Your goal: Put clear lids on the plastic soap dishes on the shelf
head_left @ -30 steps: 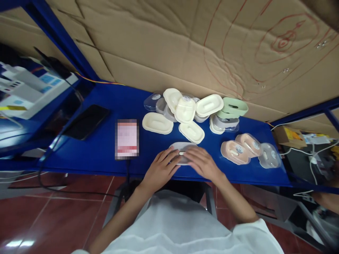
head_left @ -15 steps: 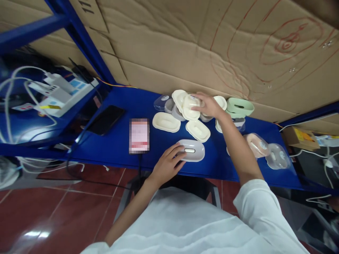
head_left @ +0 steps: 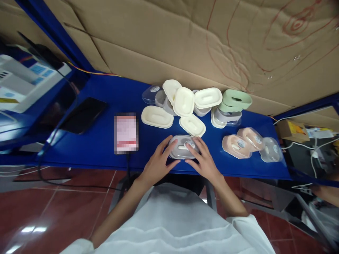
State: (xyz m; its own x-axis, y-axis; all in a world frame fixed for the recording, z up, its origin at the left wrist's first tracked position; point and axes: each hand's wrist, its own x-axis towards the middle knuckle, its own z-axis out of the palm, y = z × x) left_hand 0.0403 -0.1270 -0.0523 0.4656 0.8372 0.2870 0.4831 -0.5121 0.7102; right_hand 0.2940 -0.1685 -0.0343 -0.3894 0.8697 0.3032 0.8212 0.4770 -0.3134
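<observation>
A grey oval plastic box (head_left: 180,153) sits near the table's front edge, with a clear lid over it and a round label on the lid. Through the lid a small white oblong piece shows in the middle. My left hand (head_left: 158,163) grips the box's left end, its thumb at the near side. Around the right end my right hand (head_left: 206,163) has its fingers on the lid, partly covering the label. Just behind lie cream oval trays (head_left: 192,125), some stacked on grey boxes.
A green box (head_left: 235,100) stands on a grey one at the back right. Peach lidded boxes (head_left: 237,146) and another grey lidded box (head_left: 270,150) lie to the right. On the left are a phone with a lit screen (head_left: 126,133) and a dark phone (head_left: 84,114). Cardboard (head_left: 159,42) walls the back.
My right hand has come from the cream stack to the grey box, which now has a clear lid on it. My left hand stays at its left end. The view has shifted.
</observation>
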